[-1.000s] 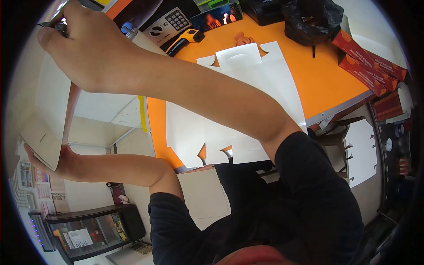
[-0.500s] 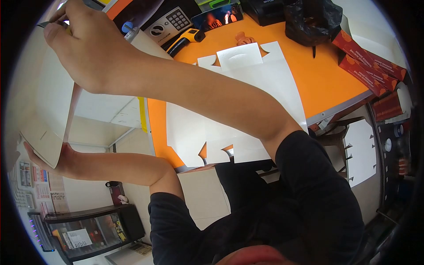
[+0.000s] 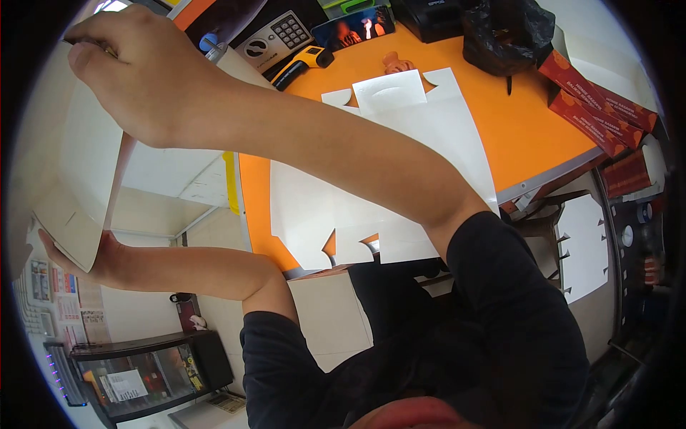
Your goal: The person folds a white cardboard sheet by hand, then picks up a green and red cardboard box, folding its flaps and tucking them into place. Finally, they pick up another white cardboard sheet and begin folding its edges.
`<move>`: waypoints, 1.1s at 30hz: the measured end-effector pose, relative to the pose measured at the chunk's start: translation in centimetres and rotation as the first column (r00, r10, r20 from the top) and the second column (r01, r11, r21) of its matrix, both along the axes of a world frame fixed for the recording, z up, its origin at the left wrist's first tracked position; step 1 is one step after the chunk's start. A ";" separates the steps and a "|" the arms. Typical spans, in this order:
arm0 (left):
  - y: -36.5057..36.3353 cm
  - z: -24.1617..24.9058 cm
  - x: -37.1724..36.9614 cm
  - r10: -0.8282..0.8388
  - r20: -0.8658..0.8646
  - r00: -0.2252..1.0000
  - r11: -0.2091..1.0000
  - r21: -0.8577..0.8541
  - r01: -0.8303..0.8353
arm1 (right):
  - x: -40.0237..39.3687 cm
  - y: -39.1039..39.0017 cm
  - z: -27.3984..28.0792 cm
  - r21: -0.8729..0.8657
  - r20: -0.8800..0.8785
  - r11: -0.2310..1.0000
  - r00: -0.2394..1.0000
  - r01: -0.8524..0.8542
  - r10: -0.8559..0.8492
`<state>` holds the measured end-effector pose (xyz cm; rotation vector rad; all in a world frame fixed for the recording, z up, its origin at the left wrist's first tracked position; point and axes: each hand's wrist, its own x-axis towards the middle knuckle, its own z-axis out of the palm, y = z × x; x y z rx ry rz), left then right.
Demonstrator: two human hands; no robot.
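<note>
My right hand (image 3: 139, 75), at the upper left, is closed around a small, thin object mostly hidden by the fingers. It is over the top of a pale, curved sheet (image 3: 78, 179). Below, my left hand (image 3: 96, 261) lies against the sheet's lower edge with its visible fingers stretched out; the sheet hides part of it. Under my right forearm a white die-cut card (image 3: 443, 143) with notches and flaps lies flat on the orange table (image 3: 529, 150).
Along the table's back are a safe box (image 3: 275, 39), a yellow-black tool (image 3: 304, 66), a phone (image 3: 354, 28), an orange figurine (image 3: 396, 64) and a black plastic bag (image 3: 504, 39). Red boxes (image 3: 589, 107) lie right; another white cut sheet (image 3: 582, 247) is beyond the table edge.
My right hand has shifted slightly left, and the dark tip that stuck out past its fingers no longer shows. My left hand looks unmoved.
</note>
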<state>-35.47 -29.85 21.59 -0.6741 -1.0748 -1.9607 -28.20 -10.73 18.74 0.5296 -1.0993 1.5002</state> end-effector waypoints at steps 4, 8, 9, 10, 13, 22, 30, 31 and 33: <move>0.2 0.0 0.3 -0.036 -0.003 0.999 0.999 -0.003 0.036 | -0.2 -0.3 0.1 -0.041 -0.017 0.999 1.000 0.010 -0.011; 0.7 0.1 0.7 -0.026 -0.005 1.000 0.999 -0.030 0.026 | -0.6 -0.4 0.3 -0.113 -0.052 0.993 0.999 0.012 -0.018; 1.5 -0.1 1.4 -0.004 0.000 1.000 1.000 -0.029 0.004 | -0.5 -0.3 0.3 -0.118 -0.043 0.993 0.999 0.019 -0.024; 2.1 -0.2 1.8 0.017 0.004 1.000 0.999 -0.029 -0.017 | -0.5 -0.2 0.2 -0.122 -0.034 0.992 0.999 0.026 -0.030; 2.6 -0.5 2.2 0.047 0.000 0.999 0.999 -0.027 -0.047 | -0.8 -0.4 0.4 -0.182 -0.031 0.980 0.995 0.085 -0.092; 2.7 -0.5 2.3 0.071 0.017 0.997 0.997 -0.041 -0.070 | -1.2 -0.5 0.5 -0.263 -0.033 0.955 0.988 0.138 -0.151; 1.9 -0.4 1.4 0.075 -0.002 0.997 0.993 -0.093 -0.075 | -1.3 -0.2 1.1 -0.324 0.033 0.936 0.990 0.141 -0.138; 1.9 -0.5 1.4 0.062 -0.005 0.998 0.993 -0.100 -0.062 | 0.3 0.8 0.8 -0.233 0.127 0.972 0.992 0.017 0.013; 1.8 -0.2 1.4 0.017 -0.011 1.000 0.999 -0.052 -0.017 | 1.2 2.0 0.6 -0.185 0.221 0.977 0.965 -0.104 0.145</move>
